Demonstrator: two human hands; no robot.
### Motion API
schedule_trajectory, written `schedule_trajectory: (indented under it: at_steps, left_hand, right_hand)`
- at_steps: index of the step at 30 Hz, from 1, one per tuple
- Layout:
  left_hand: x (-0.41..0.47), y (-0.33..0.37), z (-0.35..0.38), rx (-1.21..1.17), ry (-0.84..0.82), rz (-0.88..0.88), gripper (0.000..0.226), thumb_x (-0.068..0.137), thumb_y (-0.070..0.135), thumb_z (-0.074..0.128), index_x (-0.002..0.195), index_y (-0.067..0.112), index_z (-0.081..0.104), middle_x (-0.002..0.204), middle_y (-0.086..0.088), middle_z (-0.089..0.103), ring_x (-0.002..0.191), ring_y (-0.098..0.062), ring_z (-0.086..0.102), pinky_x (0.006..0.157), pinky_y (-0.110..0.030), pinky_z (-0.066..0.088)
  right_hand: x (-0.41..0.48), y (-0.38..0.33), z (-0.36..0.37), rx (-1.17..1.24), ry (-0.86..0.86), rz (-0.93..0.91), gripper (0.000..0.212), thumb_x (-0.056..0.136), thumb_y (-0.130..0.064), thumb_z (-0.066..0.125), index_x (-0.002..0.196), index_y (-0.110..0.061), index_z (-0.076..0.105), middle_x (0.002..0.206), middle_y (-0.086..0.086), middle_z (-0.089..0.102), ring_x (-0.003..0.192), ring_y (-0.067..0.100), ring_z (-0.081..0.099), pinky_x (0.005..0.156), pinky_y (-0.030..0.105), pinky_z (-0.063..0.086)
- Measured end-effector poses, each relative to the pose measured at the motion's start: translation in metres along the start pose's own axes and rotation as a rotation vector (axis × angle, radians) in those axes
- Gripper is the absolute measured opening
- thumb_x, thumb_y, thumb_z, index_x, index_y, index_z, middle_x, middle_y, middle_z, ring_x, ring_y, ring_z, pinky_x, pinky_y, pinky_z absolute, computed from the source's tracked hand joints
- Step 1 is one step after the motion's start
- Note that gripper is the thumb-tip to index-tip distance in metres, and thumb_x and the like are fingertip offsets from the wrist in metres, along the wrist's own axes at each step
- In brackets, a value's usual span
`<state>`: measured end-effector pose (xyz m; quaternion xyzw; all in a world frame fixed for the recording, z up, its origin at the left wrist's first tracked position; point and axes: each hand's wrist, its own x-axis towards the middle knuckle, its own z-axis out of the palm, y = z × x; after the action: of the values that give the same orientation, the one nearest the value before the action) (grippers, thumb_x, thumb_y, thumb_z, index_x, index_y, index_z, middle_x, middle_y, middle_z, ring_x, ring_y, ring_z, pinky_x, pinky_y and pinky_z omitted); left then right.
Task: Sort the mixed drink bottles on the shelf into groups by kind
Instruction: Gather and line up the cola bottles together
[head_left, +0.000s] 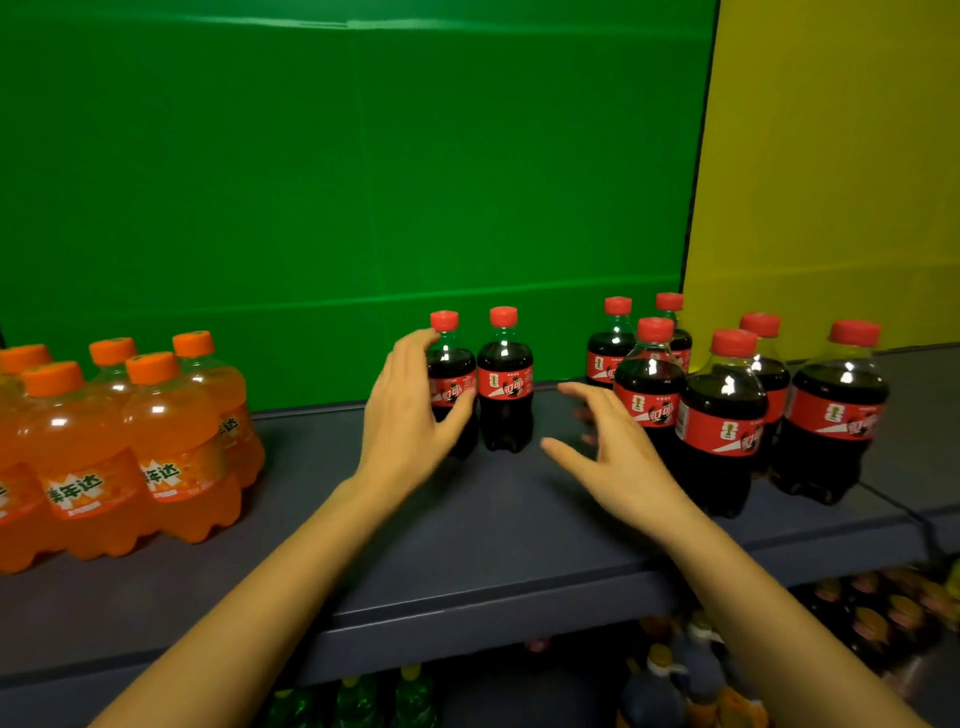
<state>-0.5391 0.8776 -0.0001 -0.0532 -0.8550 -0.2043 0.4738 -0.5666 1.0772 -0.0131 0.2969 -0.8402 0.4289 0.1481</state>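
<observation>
Two red-capped cola bottles stand side by side at the back middle of the dark grey shelf (519, 545). My left hand (408, 415) wraps the left cola bottle (453, 371), thumb across its label and fingers up by its neck. The second cola bottle (505, 384) stands just to its right, untouched. My right hand (615, 447) hovers with fingers spread and holds nothing, between that pair and a cluster of several cola bottles (722, 415) at the right. Several orange soda bottles (156, 441) are grouped at the far left.
A green backdrop (337, 182) and a yellow panel (831, 182) close off the rear of the shelf. A bare strip of shelf runs between the orange and cola groups. On a lower shelf stand more bottles (675, 686) of mixed kinds.
</observation>
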Motion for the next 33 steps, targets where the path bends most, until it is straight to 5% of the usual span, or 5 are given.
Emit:
schedule_trajectory:
  at_steps: [3, 5, 10, 20, 33]
  left_hand:
    - [0.003, 0.037, 0.001, -0.120, 0.032, 0.100, 0.039, 0.078, 0.024, 0.059, 0.112, 0.008, 0.049, 0.107, -0.008, 0.056, 0.096, -0.020, 0.051, 0.082, -0.034, 0.042]
    - [0.000, 0.059, 0.015, -0.225, -0.074, 0.081, 0.043, 0.078, 0.028, 0.060, 0.113, 0.008, 0.048, 0.109, -0.007, 0.055, 0.100, -0.021, 0.053, 0.086, -0.034, 0.043]
    - [-0.006, 0.093, 0.065, -0.455, -0.422, -0.106, 0.078, 0.073, 0.028, 0.073, 0.135, 0.011, 0.028, 0.136, -0.004, 0.040, 0.122, -0.017, 0.043, 0.103, -0.033, 0.038]
    - [0.006, 0.100, 0.110, -0.803, -0.688, -0.459, 0.079, 0.068, -0.001, 0.074, 0.130, 0.014, 0.029, 0.121, -0.004, 0.054, 0.115, -0.021, 0.053, 0.097, -0.035, 0.046]
    - [0.006, 0.066, 0.047, -0.823, -0.468, -0.494, 0.068, 0.065, 0.003, 0.079, 0.125, 0.006, 0.048, 0.120, -0.003, 0.061, 0.107, -0.013, 0.059, 0.084, -0.016, 0.049]
  right_hand:
    - [-0.042, 0.000, -0.025, -0.033, 0.189, -0.095, 0.037, 0.082, -0.019, 0.064, 0.116, -0.028, 0.051, 0.112, -0.014, 0.053, 0.104, 0.000, 0.051, 0.085, 0.017, 0.047]
    - [-0.062, 0.006, -0.037, -0.039, 0.368, -0.100, 0.031, 0.080, -0.014, 0.066, 0.103, -0.029, 0.052, 0.101, -0.016, 0.053, 0.096, 0.001, 0.052, 0.079, 0.014, 0.045]
    - [-0.075, 0.035, -0.053, -0.090, 0.659, 0.070, 0.049, 0.073, -0.012, 0.073, 0.113, -0.011, 0.044, 0.111, -0.004, 0.038, 0.107, 0.022, 0.047, 0.091, 0.038, 0.045]
    - [-0.067, 0.057, -0.050, 0.022, 0.401, 0.361, 0.075, 0.071, -0.031, 0.075, 0.129, -0.014, 0.033, 0.128, 0.003, 0.049, 0.115, 0.020, 0.050, 0.094, 0.038, 0.047]
    - [-0.058, 0.040, -0.046, -0.043, 0.262, 0.365, 0.074, 0.071, -0.046, 0.071, 0.131, -0.018, 0.036, 0.131, 0.000, 0.052, 0.119, 0.020, 0.050, 0.099, 0.045, 0.043]
